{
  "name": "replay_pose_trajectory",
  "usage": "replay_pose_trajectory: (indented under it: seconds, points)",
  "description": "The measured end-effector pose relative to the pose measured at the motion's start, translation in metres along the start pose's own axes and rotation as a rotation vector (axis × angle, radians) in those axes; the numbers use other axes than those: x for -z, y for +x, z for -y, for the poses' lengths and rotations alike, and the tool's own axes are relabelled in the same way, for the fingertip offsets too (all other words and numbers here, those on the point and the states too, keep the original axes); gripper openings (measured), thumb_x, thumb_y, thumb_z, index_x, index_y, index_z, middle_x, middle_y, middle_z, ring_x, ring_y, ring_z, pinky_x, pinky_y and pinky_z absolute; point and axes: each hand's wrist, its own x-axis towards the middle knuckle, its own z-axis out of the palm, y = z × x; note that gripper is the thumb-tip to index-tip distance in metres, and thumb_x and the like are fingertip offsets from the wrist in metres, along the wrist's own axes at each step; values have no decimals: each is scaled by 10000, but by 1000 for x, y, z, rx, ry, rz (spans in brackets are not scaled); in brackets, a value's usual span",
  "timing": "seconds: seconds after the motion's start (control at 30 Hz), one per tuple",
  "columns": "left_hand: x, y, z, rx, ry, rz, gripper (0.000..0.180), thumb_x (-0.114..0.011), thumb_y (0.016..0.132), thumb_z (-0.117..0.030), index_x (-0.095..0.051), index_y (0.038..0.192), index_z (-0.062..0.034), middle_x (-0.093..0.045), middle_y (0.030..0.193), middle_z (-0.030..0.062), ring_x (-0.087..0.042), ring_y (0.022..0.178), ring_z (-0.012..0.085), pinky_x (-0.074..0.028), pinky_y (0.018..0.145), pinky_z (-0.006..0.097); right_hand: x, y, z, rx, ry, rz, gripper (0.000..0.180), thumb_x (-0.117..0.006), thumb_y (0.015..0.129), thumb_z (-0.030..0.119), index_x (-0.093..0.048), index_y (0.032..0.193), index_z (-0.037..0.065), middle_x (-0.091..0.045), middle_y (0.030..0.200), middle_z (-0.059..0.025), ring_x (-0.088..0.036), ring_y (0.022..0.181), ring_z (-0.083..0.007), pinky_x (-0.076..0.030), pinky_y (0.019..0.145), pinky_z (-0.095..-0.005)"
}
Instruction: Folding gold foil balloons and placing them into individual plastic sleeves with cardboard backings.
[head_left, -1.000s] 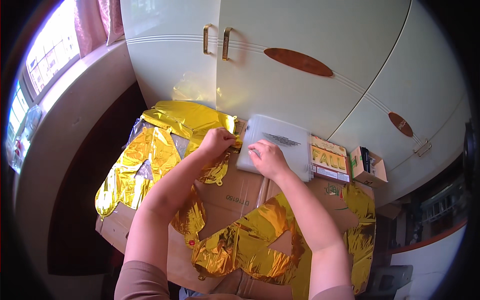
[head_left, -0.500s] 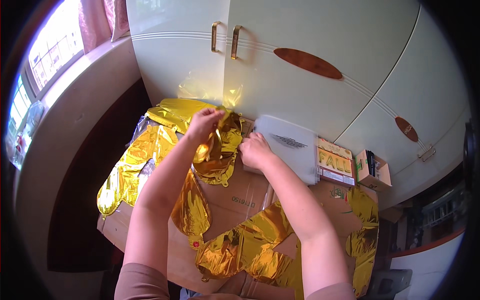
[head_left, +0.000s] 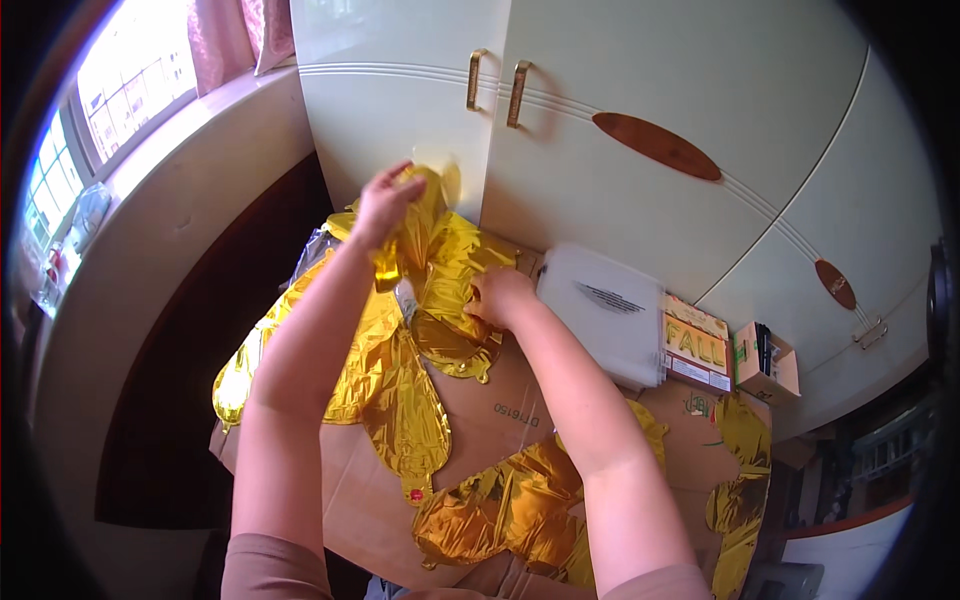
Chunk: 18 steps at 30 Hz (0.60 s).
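Observation:
My left hand [head_left: 385,208] is raised near the cabinet front, its fingers closed on the upper part of a flat, crinkled gold foil balloon [head_left: 450,262]. Lower and to the right, my right hand [head_left: 505,297] pinches the right side of the same foil, with its fingertips partly hidden. A long, rounded gold foil piece [head_left: 412,420] with a small red spot at its tip lies below. More flat gold foil balloons lie to the left, partly behind my left forearm, and another [head_left: 500,505] is partly under my right forearm.
Flattened brown cardboard [head_left: 515,385] lies beneath everything. To the right are a translucent white plastic case [head_left: 600,310], a printed box [head_left: 697,345], an open carton [head_left: 768,362] with dark slim items, and more gold foil [head_left: 740,500]. A pale cabinet [head_left: 640,60] stands behind.
My left hand has risen and moved left, lifting and spreading the foil. My right hand now pinches the foil's right side. The view has shifted slightly left.

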Motion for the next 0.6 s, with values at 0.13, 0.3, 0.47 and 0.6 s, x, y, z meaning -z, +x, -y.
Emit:
replay_pose_trajectory:
  seconds: [0.13,0.3,0.47,0.6]
  points:
    - [105,52,-73,-208,100,-112,369,-765,902,-160,-645,1209,7,-706,937,58,-653,743,137,-548,680,294,-2,-3,-3,20,42,-66,455,-769,819,438,-678,1149,139,-654,1154,-102,-627,1121,-312,-504,963,-431]
    - [277,54,-178,-287,-266,-416,304,-684,939,-260,-659,1134,-28,-689,990,87,-683,851,204,-581,780,349,-6,-1,-6,-4,-2,-62,453,-769,824,431,-668,1161,145,-644,1183,-88,-605,1156,-315,-481,1002,-436]
    - [490,-45,-356,-678,280,85,349,-567,992,-284,-617,1218,-22,-671,1092,100,-684,989,230,-580,877,376,-14,13,29,137,62,-104,446,-757,814,459,-677,1137,161,-659,1157,-99,-618,1141,-312,-483,976,-444]
    - [333,-90,-305,-403,-117,-220,364,-681,952,-280,-607,1242,-73,-664,992,95,-692,852,199,-589,720,312,11,-18,5,75,-51,-216,470,-751,815,442,-682,1156,126,-660,1212,-108,-614,1171,-289,-407,1048,-476]
